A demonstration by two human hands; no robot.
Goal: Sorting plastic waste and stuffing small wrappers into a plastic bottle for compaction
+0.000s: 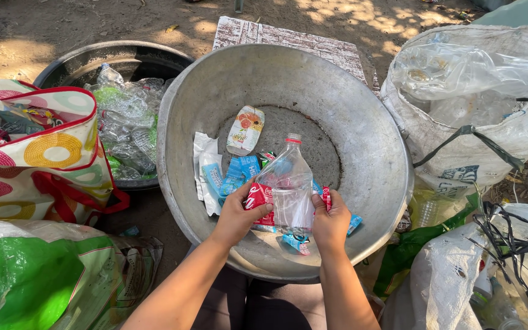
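I hold a clear crushed plastic bottle (286,183) over a large round metal basin (362,122). My left hand (236,215) grips its red label at the lower left. My right hand (331,221) grips the bottle's lower right side, where more red label shows. The bottle's neck, with a red ring and no cap, points away from me. Several torn labels (233,174), blue, white and one cream with orange, lie on the basin's bottom under the bottle.
A black tub (74,61) of crushed clear bottles stands at the upper left. A patterned cloth bag (44,153) and a green sack (25,275) lie at left. White sacks (459,128) of plastic stand at right. Dirt ground lies beyond.
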